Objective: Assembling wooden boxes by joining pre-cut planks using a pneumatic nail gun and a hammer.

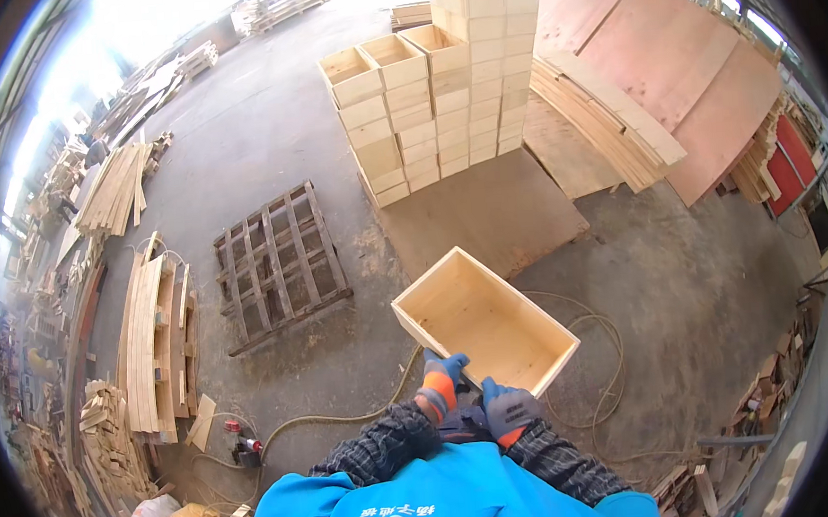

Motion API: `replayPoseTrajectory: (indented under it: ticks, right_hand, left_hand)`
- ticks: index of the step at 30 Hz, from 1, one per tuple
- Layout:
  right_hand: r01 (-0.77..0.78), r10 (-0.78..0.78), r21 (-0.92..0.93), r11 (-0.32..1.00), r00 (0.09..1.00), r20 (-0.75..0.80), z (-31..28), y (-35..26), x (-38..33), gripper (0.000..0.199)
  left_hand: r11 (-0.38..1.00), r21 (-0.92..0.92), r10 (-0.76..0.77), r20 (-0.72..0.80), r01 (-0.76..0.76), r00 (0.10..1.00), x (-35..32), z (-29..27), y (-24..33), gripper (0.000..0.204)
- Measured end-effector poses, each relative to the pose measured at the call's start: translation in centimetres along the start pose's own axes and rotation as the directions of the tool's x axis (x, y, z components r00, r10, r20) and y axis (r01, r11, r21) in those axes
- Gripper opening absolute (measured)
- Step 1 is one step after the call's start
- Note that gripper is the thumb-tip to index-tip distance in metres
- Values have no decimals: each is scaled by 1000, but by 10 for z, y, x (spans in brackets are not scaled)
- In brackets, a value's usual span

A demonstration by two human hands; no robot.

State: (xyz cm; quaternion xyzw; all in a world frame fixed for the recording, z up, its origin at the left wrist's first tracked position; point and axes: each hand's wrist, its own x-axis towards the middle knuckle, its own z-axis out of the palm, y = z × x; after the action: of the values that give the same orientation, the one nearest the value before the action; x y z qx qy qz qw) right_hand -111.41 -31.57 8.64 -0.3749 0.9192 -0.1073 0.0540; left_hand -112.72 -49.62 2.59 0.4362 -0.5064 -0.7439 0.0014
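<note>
Holds an open-topped wooden box (489, 320) just ahead of the body, gripping the near long wall with both gloved hands. Hooks left hand (446, 367), in blue and orange glove, around the middle of that wall, fingers bent partly closed at the rim. Sets right hand (511, 407), in blue-grey glove with orange cuff, to the right along the same wall, toward the near right corner, likewise part-closed on the edge. Cannot tell exact thumb positions, nor any contact beneath the base.

Of the box: looks rectangular, deep, plain, unpainted. Runs pale cream along the rim, warmer honey-yellow on inner walls and bottom, with faint grain. Lies aslant to the hands, mouth up, pointing one far corner ahead of the left hand.

Beyond the box, ahead of the hands: brown board (478, 212) on the floor, bearing tall stacks of similar pale boxes (411, 126). Ahead and right: broad reddish plywood sheets (687, 71) beside layered planks (600, 129). Ahead and left: dark slatted pallet (276, 264). Farther left: long pale boards (142, 341), piled. Nearer left: yellowish hose (334, 419) and a red-and-black item (248, 452), too small to identify.
</note>
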Motion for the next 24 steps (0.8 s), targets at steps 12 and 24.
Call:
replayPoseTrajectory:
  ticks: [12,24]
  right_hand:
    - [316,-316,1,949,946,-72,-124,156,177,69]
    - [202,-217,-307,930,976,-15,-141,216,363,44]
  left_hand:
    - [995,-57,77,-66,-80,995,221,4,41,60]
    - [941,-264,269,198,-214,943,304,121,297,84]
